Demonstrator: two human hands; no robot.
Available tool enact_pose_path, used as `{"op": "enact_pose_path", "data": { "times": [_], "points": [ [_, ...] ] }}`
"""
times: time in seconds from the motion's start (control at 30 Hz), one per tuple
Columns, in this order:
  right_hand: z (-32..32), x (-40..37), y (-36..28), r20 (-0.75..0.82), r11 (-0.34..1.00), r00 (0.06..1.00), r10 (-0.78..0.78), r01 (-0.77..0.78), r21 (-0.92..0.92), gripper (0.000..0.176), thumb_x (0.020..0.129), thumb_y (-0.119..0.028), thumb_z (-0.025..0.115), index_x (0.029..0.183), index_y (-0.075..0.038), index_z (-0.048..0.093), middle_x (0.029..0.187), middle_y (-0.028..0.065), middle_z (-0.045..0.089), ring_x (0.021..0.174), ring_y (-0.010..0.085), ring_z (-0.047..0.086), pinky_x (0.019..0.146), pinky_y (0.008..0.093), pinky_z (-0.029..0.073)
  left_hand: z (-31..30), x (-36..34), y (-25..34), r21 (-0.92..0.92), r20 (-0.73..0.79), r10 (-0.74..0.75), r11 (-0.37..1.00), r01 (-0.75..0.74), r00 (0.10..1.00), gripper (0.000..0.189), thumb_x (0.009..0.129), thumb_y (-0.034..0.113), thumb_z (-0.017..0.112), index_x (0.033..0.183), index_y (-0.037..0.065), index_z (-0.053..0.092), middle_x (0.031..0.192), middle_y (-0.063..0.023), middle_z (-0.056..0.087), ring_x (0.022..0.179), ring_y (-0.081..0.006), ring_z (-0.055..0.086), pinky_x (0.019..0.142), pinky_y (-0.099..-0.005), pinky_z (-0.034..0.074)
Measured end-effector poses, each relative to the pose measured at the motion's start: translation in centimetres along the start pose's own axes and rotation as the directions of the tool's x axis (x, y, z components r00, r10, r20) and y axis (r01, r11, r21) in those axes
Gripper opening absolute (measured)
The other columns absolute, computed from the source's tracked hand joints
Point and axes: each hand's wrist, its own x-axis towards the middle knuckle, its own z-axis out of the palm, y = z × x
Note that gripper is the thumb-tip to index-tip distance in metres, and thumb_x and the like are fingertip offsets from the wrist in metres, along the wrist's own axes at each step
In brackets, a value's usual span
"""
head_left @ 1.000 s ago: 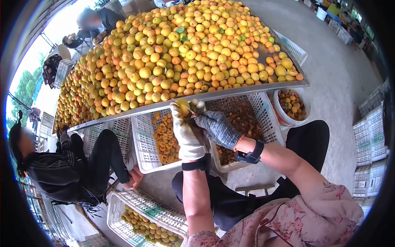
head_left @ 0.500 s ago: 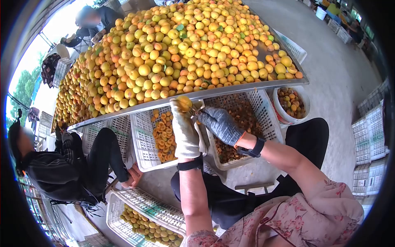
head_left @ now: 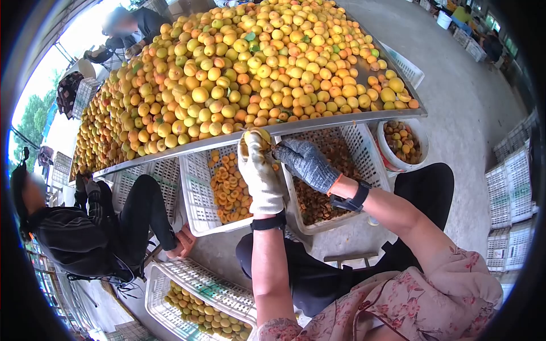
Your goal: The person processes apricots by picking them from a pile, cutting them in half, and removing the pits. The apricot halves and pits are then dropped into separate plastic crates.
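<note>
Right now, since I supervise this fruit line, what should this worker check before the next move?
1. The apricot sits firm in the left hand: ok, the gloved grip wraps it.
2. The right hand meets the fruit: ok, its fingertips touch it.
3. A tool in the right hand: cannot tell, the glove hides it.
4. The crate of halves below the hands: ok, there is room left.
5. The crate of brown stones beside it: ok, it is not full.
6. The heap behind the table rim: ok, nothing overhangs.
</note>
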Motion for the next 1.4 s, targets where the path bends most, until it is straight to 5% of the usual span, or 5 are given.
{"op": "enact_pose_path", "data": {
  "times": [0.27,0.53,1.13,1.23,1.4],
  "points": [
    [-0.1,-3.6,2.9,-0.025,0.892,0.95,-0.311,0.283,-0.353,0.022,0.091,-0.025,0.056,0.091,-0.004,0.061,0.073,0.0164,0.062,0.065,0.0345,0.06,0.057,0.042,0.045,-2.0,2.1,-0.5,-0.506,0.053,-0.139,0.85,0.146,0.989,0.054,0.091,0.057,0.044,0.101,0.005,0.054,0.087,-0.0087,0.058,0.083,-0.0211,0.057,0.079,-0.0363,0.049],
    [0.2,0.3,0.5,-0.34,0.735,0.891,0.302,0.01,0.678,0.015,0.09,-0.02,0.061,0.094,-0.005,0.065,0.083,-0.0019,0.063,0.076,0.0059,0.054,0.067,0.0225,0.044,0.6,-1.7,-4.0,0.588,0.286,0.444,0.618,-0.522,0.849,0.031,0.096,0.025,0.047,0.112,0.001,0.057,0.105,-0.0103,0.06,0.095,-0.0175,0.055,0.084,-0.0296,0.044],
    [0.1,2.3,-0.1,-0.051,0.712,0.878,-0.475,0.35,-0.609,0.022,0.085,-0.027,0.063,0.081,-0.005,0.059,0.078,0.0109,0.063,0.067,0.027,0.062,0.06,0.0387,0.048,0.8,-2.6,-0.9,-0.284,-0.141,-0.341,0.913,0.292,0.929,0.038,0.094,0.042,0.04,0.087,0.008,0.056,0.064,-0.0018,0.055,0.042,-0.0129,0.044,0.036,-0.0254,0.033],
    [-0.9,3.9,1.5,-0.117,0.547,0.982,0.15,0.016,0.837,0.013,0.089,-0.016,0.061,0.096,-0.005,0.063,0.085,-0.0019,0.062,0.073,0.0078,0.058,0.066,0.0238,0.049,-1.6,-0.1,-1.3,-0.33,0.608,-0.301,0.746,0.579,0.735,0.05,0.096,0.046,0.03,0.097,0.002,0.054,0.061,-0.0047,0.049,0.041,-0.0135,0.037,0.038,-0.0265,0.03],
    [-2.1,2.7,1.7,-0.216,0.829,0.975,0.047,0.082,0.552,0.035,0.086,-0.007,0.059,0.121,-0.006,0.054,0.107,0.0039,0.06,0.098,0.0115,0.057,0.083,0.0248,0.049,-0.9,-1.0,-0.8,-0.405,0.488,-0.324,0.738,0.539,0.811,0.053,0.098,0.046,0.025,0.09,0.002,0.054,0.055,-0.0063,0.049,0.038,-0.0159,0.037,0.035,-0.0278,0.03]
  ]
}}
